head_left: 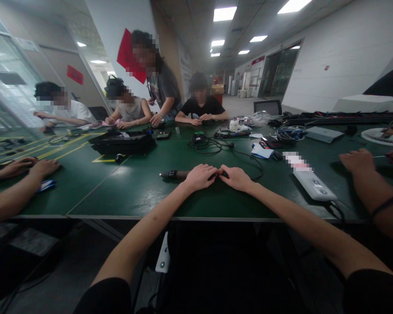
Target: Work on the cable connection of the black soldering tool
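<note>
A brown, rod-shaped electric screwdriver (177, 175) with a black ringed nose lies on the green table, its nose to the left. My left hand (200, 179) is closed over its rear part. Against the tail end, where the cord seems to join, my right hand (236, 179) has its fingertips pinched together, almost touching the left fingers. What exactly the right fingers grip is hidden. A black cord (261, 168) curves from near my right hand back toward a loose coil (209, 146).
To the right lies a white power strip (314, 185) with a cable. A black tray (122, 141) stands at the back left, a small black round part (118, 158) before it. Co-workers' hands (358, 161) rest on both sides; several people sit or stand opposite.
</note>
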A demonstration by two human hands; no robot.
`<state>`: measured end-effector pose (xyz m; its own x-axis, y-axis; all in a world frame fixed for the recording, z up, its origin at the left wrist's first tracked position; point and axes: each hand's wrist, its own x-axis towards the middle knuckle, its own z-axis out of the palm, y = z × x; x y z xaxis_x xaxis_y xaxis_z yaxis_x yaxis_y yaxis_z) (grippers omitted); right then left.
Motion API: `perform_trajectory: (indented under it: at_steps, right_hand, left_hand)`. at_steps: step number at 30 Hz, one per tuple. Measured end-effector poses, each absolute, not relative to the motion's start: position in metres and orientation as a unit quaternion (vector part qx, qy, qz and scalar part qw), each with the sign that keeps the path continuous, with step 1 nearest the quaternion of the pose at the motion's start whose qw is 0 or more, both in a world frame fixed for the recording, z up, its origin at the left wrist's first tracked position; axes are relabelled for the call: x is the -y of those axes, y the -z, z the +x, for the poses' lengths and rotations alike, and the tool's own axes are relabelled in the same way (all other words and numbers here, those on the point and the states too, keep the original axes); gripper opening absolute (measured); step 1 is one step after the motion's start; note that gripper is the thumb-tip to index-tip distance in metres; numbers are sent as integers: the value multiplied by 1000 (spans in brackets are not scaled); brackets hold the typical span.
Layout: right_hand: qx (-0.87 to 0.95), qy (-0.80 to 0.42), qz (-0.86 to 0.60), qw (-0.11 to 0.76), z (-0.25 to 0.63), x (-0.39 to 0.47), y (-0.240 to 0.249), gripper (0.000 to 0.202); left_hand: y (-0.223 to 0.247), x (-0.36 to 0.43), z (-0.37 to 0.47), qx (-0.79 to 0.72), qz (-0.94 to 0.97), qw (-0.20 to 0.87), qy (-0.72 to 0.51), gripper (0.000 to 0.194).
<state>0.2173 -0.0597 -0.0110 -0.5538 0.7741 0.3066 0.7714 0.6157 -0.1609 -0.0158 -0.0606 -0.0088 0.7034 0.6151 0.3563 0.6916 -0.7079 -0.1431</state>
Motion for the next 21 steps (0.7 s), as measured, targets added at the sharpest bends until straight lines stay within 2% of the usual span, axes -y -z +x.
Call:
perform_trajectory:
  at_steps: [21]
  right_hand:
    - [883, -8, -433, 181, 219, 59, 12, 15]
  left_hand:
    - [14, 57, -18, 370, -907, 142, 141, 26]
